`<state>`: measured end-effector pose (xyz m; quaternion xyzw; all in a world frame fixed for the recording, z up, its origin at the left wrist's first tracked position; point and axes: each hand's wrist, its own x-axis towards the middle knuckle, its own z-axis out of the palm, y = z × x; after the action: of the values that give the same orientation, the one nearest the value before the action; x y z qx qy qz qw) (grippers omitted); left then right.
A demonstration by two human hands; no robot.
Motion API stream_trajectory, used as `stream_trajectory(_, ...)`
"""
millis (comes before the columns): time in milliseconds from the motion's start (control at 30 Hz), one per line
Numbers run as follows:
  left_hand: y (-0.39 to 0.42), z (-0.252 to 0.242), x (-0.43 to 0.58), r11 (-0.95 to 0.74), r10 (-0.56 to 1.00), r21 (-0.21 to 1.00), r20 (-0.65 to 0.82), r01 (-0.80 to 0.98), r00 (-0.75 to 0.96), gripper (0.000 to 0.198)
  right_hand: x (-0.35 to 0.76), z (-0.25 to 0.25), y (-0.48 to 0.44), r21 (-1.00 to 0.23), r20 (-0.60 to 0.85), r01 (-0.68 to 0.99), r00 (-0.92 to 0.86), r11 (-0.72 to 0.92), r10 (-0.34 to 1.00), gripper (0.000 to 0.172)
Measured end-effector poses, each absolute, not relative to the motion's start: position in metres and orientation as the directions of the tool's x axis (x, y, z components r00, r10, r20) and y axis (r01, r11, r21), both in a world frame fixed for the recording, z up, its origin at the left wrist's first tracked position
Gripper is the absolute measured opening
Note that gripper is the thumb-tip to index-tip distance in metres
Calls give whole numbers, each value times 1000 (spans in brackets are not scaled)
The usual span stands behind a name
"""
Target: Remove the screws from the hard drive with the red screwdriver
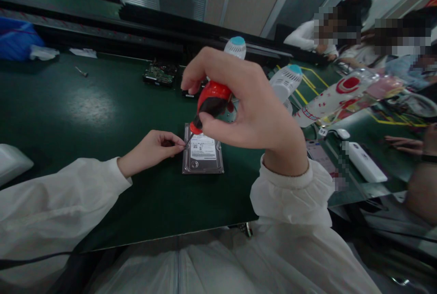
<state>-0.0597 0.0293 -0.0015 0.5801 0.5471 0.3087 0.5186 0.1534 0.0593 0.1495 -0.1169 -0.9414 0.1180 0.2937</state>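
Note:
A silver hard drive (206, 165) with a white label lies flat on the green table (146, 207). Above it, my right hand (251, 105) is wrapped round the handle of a red and black screwdriver (214, 101). Its shaft slants down to the left edge of the drive, near the upper corner. The thumb and fingers of my left hand (152, 149) are pinched at that same spot, beside the screwdriver's tip. Whatever lies between those fingertips is too small to make out. My right hand hides part of the drive's upper right.
Behind the drive lies a green circuit-board drive (160, 73). White devices with blue tops (287, 80), a bottle (336, 93), a phone (321, 157) and a white power bank (363, 162) occupy the right. A small metal piece (82, 72) lies far left. People sit at the right.

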Motion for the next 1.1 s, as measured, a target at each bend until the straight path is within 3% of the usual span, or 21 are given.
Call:
stream_trajectory(233, 30, -5, -61, 124, 953, 944, -200, 307, 229, 29, 151, 146, 62, -284, 571, 182, -756, 941, 319, 14)
stream_trajectory(433, 30, -5, -61, 126, 953, 940, -204, 318, 225, 28, 153, 149, 60, -303, 539, 190, -774, 934, 333, 29)
stream_trajectory(700, 30, -4, -60, 127, 955, 942, -201, 309, 220, 26, 150, 146, 61, -291, 580, 186, -746, 938, 328, 15)
stream_trajectory(1100, 29, -3, -60, 127, 956, 942, -199, 311, 214, 27, 149, 143, 60, -347, 570, 203, -730, 916, 378, 27)
